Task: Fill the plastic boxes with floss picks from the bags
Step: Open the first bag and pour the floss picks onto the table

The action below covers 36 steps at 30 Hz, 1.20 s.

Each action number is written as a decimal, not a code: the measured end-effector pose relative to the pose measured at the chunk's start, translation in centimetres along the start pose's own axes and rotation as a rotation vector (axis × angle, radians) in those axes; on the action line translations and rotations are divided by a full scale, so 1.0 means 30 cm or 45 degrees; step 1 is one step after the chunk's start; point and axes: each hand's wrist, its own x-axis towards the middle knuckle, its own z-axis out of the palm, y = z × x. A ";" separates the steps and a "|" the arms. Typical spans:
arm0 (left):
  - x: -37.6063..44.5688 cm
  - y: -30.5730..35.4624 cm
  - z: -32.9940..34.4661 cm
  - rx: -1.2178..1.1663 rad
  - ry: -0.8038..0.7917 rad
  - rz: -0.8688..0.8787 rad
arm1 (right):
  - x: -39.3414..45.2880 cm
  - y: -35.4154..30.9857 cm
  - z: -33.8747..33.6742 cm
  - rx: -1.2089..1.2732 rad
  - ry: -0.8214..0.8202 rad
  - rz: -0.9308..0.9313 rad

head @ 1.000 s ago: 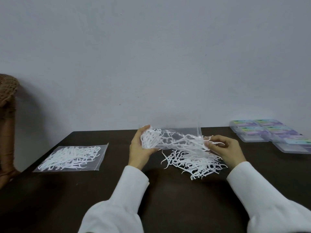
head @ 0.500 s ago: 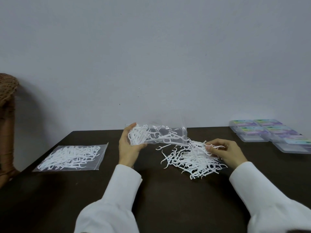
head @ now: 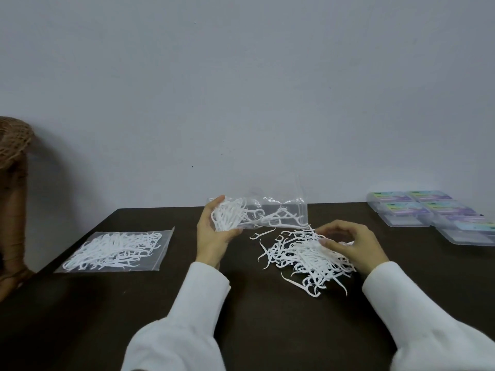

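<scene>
My left hand (head: pixel 214 234) grips the closed end of a clear plastic bag (head: pixel 284 212), held just above the table with its mouth to the right; a clump of white floss picks is left inside near my fingers. A loose pile of floss picks (head: pixel 302 259) lies on the dark table (head: pixel 254 317) below the bag's mouth. My right hand (head: pixel 351 242) rests on the pile's right side, fingers curled and pinching some picks. A second, flat bag of floss picks (head: pixel 115 250) lies at the left. Several closed clear plastic boxes (head: pixel 428 212) with coloured labels sit at the far right.
A grey wall runs right behind the table's far edge. A brown woven object (head: pixel 13 183) stands off the table's left corner. Bare dark tabletop lies in front of the pile and between the two bags.
My left hand has drawn the bag left and a little up, away from my right hand. More picks have slid out onto the pile. My right hand has stayed on the pile.
</scene>
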 end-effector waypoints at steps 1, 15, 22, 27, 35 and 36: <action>-0.002 0.000 0.006 0.004 -0.008 -0.008 | 0.000 -0.006 0.001 0.084 0.031 -0.032; -0.047 0.023 0.049 0.167 -0.576 0.120 | 0.000 -0.051 -0.011 0.681 -0.300 0.351; -0.026 -0.005 0.039 0.718 -0.456 0.389 | -0.009 -0.066 -0.026 0.395 -0.432 0.282; -0.047 -0.027 0.060 0.848 -0.506 0.486 | -0.012 -0.059 -0.022 0.223 -0.430 0.212; -0.059 -0.020 0.094 0.783 -0.362 0.571 | 0.000 -0.055 -0.005 -0.168 -0.468 0.098; -0.063 -0.016 0.097 0.778 -0.347 0.562 | -0.003 -0.055 -0.003 -0.154 -0.484 0.108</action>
